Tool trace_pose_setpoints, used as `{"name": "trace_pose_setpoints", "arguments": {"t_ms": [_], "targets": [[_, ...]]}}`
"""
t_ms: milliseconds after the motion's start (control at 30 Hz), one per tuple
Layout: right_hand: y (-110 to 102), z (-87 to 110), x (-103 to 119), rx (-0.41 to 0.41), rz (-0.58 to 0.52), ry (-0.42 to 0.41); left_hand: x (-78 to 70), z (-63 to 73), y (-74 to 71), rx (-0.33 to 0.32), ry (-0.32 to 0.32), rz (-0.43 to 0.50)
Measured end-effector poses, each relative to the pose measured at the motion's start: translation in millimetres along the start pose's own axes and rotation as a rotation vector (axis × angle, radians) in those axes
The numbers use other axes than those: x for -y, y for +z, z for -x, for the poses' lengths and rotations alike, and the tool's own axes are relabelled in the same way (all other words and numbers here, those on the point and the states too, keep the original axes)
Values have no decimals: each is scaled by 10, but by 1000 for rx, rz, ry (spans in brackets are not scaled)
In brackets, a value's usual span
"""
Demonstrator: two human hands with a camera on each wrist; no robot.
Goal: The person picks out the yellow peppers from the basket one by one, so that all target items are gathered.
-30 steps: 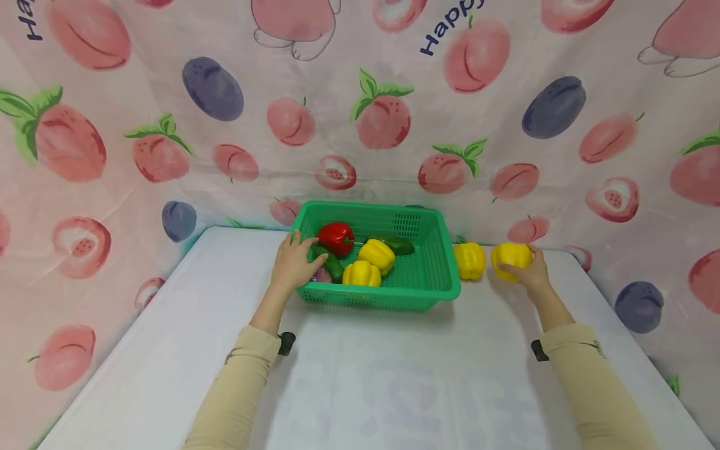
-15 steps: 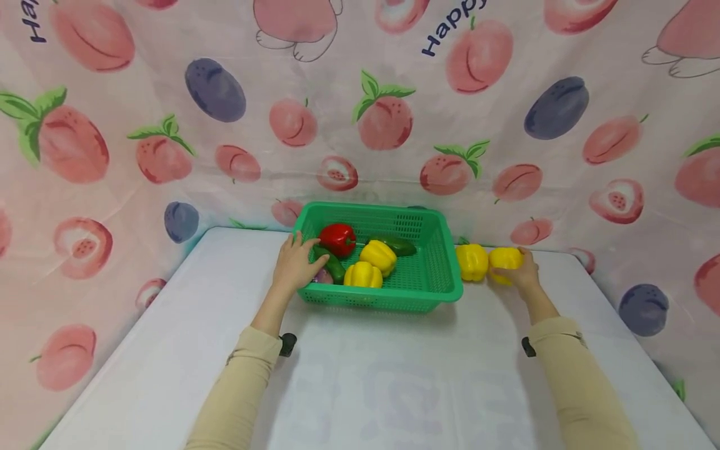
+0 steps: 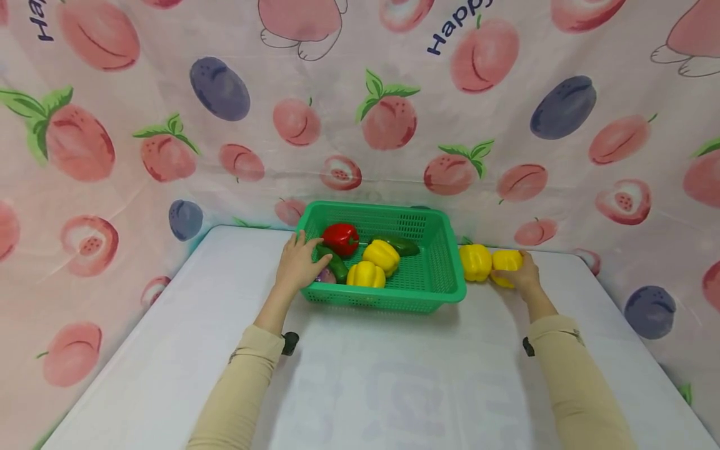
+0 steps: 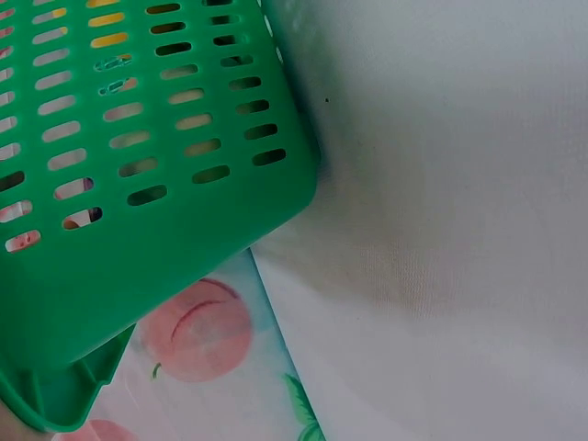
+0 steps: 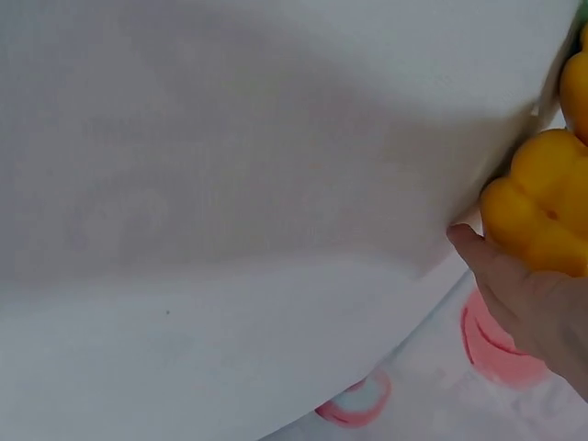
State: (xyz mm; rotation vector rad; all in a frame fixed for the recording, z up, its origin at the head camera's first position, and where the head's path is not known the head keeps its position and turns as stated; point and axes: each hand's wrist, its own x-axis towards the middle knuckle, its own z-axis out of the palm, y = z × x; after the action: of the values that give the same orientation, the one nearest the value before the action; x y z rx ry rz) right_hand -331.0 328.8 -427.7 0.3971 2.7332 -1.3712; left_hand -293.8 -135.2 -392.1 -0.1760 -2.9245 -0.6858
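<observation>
A green plastic basket (image 3: 427, 294) stands at the back middle of the white table. My left hand (image 3: 296, 262) grips its left rim, with the thumb reaching inside over a dark green cucumber (image 3: 337, 267); in the left wrist view the basket's perforated wall (image 4: 184, 220) fills the upper left. To the right of the basket, my right hand (image 3: 524, 275) holds a yellow bell pepper (image 3: 506, 259) between thumb and fingers, close over the table. Another yellow bell pepper (image 3: 475, 262) sits between it and the basket. In the right wrist view, thumb and palm lie along the held pepper (image 5: 542, 202).
Inside the basket lie a red bell pepper (image 3: 340, 239), two yellow bell peppers (image 3: 381, 257), another dark green cucumber (image 3: 402, 245) and a purple vegetable (image 3: 324, 276) partly behind the left thumb. A fruit-printed cloth (image 3: 236, 206) hangs right behind the table.
My right hand has moved left with the yellow bell pepper, bringing it beside the other one right of the basket. The left hand has stayed on the basket's rim.
</observation>
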Motion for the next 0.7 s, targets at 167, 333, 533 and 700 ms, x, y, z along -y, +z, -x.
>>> {"name": "trace_pose_setpoints", "arguments": {"t_ms": [167, 333, 533, 700], "targets": [[-8, -42, 4, 64, 102, -34, 5, 1, -6, 2, -2, 4], [-30, -74, 3, 86, 173, -65, -6, -10, -7, 0, -4, 7], [-11, -93, -2, 62, 234, -104, 2, -22, 12, 1, -3, -2], [-3, -82, 52, 92, 256, -83, -4, -1, 6, 2, -3, 0]]}}
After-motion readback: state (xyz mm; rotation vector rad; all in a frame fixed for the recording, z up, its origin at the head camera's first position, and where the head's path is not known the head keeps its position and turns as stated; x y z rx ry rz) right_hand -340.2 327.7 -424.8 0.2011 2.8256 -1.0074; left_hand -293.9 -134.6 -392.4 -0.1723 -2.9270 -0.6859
